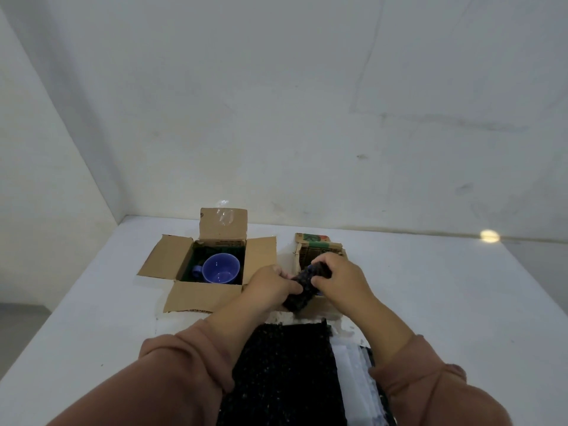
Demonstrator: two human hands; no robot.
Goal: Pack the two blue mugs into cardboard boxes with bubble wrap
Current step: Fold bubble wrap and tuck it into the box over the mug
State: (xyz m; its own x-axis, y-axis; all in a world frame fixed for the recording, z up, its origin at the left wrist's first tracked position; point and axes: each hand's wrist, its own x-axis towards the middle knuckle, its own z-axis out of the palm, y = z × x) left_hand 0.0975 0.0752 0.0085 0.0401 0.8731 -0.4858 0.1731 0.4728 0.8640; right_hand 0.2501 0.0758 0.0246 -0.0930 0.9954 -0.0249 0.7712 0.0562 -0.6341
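Note:
One blue mug stands upright in the left cardboard box, whose flaps are spread open and whose inside is lined with dark bubble wrap. A smaller cardboard box stands to its right, mostly hidden behind my hands. My left hand and my right hand both grip a bundle of black bubble wrap over the right box. A sliver of blue shows under the bundle near my right hand; whether it is the second mug I cannot tell.
A flat sheet of black bubble wrap lies on the white table near me, with clear plastic sheets beside it on the right. White walls close the table at the back and left.

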